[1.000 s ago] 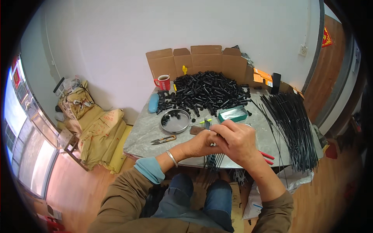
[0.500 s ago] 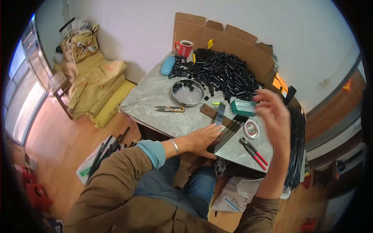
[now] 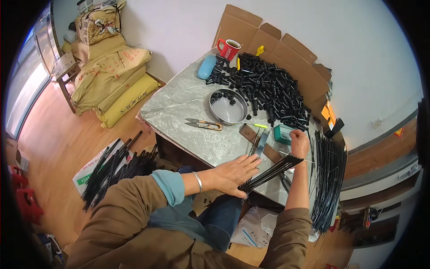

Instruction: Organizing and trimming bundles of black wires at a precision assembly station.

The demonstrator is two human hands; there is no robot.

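My left hand point(image 3: 234, 174) lies flat with fingers stretched out at the table's near edge, over the near end of a row of thin black rods point(image 3: 274, 172). Its fingertips reach the lower ends of several thin grey strips point(image 3: 264, 140). The black rods fan up to the right, their far ends beside my right wrist. My right hand point(image 3: 299, 142) is closed at the right side of a green box point(image 3: 281, 134) holding thin pale pieces; whatever its fingers hold is hidden. A flat brown bar point(image 3: 272, 154) lies beneath the strips. My right forearm partly hides pliers point(image 3: 285, 182).
A round metal pan point(image 3: 228, 107) with small black parts and snips point(image 3: 204, 124) sit left of a black heap of tube-like parts point(image 3: 268, 87). A red mug point(image 3: 229, 50) and blue case point(image 3: 207, 67) stand farther back. Long black rods point(image 3: 329, 179) hang along the table's right edge.
My right hand has come down from its raised, spread position to the green box and closed. The black rods now slant more to the right. My left hand stays flat; the view has shifted.
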